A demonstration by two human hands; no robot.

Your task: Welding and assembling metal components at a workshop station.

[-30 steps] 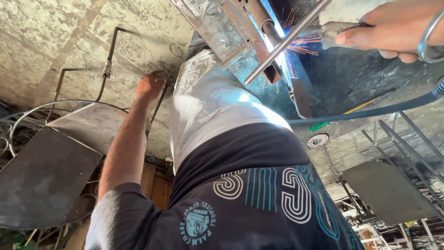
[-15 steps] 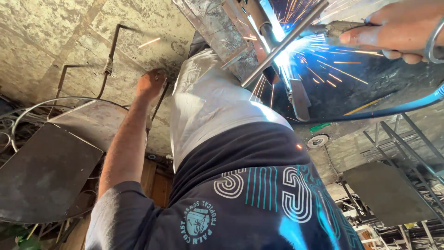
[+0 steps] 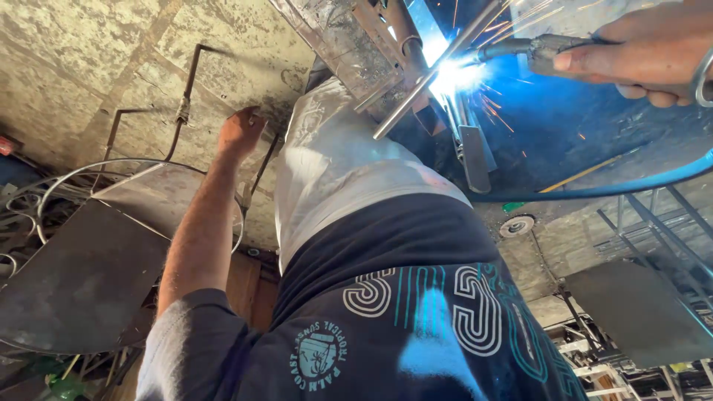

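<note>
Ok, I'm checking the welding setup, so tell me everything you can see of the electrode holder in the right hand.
The electrode holder is a dark, grey-looking tool, lying roughly level near the top of the view and pointing left. The right hand grips its rear end, fingers wrapped over it. At its front tip a bright white-blue arc burns against a slanted metal rod, throwing orange sparks. A blue cable runs below it; whether it joins the holder cannot be told.
</note>
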